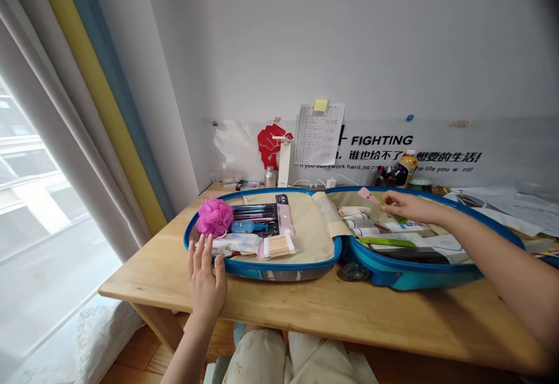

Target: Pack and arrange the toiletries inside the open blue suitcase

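A small blue suitcase [279, 268] lies open on a wooden table [305, 308]. My left hand [205, 276] rests flat against the rim of its left half, fingers stretched out. That half holds a pink bath sponge [214, 217], a blue bottle [248, 227], a pack of cotton swabs [279, 246] and a pink box [285, 214]. My right hand [404, 204] reaches over the right half, fingers pinched on a thin pink item [370, 197]. Several white tubes [358, 219] and flat packets lie under it.
A wall stands behind the table with a paper sheet [318, 134], a red fist sticker [269, 144] and lettering. Bottles [406, 168] and a white lamp base [284, 165] stand along it. Papers [506, 203] lie at right. Curtains [78, 110] and a window are at left.
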Available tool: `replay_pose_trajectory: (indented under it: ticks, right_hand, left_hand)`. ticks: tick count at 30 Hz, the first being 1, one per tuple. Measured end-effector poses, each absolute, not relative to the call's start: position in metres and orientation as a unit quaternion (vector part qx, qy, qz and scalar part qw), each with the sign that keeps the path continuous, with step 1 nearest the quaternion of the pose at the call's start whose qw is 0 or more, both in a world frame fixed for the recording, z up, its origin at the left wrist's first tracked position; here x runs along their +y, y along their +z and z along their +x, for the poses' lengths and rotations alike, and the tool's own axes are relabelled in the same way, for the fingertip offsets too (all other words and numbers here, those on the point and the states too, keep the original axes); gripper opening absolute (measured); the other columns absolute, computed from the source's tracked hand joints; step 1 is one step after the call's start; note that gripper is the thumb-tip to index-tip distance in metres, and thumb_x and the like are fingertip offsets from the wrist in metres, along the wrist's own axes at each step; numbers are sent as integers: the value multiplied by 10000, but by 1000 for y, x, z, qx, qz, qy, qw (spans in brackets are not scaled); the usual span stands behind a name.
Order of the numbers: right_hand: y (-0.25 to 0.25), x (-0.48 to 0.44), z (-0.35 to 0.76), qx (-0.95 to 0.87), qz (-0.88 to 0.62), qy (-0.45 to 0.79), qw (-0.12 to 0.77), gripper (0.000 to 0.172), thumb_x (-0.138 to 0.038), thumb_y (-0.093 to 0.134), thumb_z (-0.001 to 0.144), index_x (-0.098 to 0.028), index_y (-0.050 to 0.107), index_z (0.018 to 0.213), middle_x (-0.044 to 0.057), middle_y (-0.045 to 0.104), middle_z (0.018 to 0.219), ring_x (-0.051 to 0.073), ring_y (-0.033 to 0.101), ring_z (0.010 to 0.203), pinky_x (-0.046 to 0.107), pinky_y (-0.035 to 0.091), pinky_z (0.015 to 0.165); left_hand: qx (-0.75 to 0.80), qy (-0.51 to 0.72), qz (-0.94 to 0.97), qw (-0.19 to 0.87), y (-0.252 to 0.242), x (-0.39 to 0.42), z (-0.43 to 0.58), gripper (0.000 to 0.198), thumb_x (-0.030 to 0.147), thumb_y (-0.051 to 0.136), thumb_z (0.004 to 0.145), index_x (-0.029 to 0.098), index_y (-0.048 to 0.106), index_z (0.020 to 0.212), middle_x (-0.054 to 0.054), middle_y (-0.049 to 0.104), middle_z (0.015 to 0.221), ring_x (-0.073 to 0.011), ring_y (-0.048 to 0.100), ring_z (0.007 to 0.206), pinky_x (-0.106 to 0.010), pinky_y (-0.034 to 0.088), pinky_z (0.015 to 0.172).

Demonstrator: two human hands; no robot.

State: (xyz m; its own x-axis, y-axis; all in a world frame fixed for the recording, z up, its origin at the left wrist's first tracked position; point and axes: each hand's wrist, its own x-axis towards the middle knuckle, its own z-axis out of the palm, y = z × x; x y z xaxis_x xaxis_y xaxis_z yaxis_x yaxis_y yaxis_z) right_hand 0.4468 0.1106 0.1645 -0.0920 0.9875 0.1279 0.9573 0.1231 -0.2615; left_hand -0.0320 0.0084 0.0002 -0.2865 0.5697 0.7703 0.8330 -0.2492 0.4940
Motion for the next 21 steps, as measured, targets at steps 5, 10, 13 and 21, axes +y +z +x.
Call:
replay_pose_trajectory:
  ticks: [5,10,13,21]
  right_hand:
    - [182,136,375,-786,-591,84,158,315,-389,476,870,-208,591,1101,91,684,1086,177,638,871,298,488,778]
    - [171,152,270,-856,-493,78,138,363,-116,531,788,-195,656,1119,81,669,1164,171,622,1008,276,473,877]
    - [155,158,218,-881,-450,78,121,377,-70,533,775,-196,685,1097,78,668,1159,153,626,995,246,469,874]
    - [121,174,150,-910,-401,58,88,391,-49,535,772,-198,709,1090,86,683,1130,169,639,975,249,473,862]
  left_hand:
    - [-600,-536,-581,122,0,8,-32,511,371,347,1003,205,416,1481,-134,416,1524,-295,221,1489,-533,186,1210]
    - [-600,-532,-585,122,-1,9,-32,509,362,343,1005,204,409,1484,-137,418,1522,-291,215,1491,-542,195,1206]
    - [-599,-532,-586,121,-1,9,-32,512,364,345,1005,210,400,1490,-132,415,1525,-285,203,1496,-547,190,1207]
    - [-601,-536,-581,115,0,7,-30,511,368,347,1004,219,397,1491,-128,423,1521,-279,191,1501,-554,185,1207]
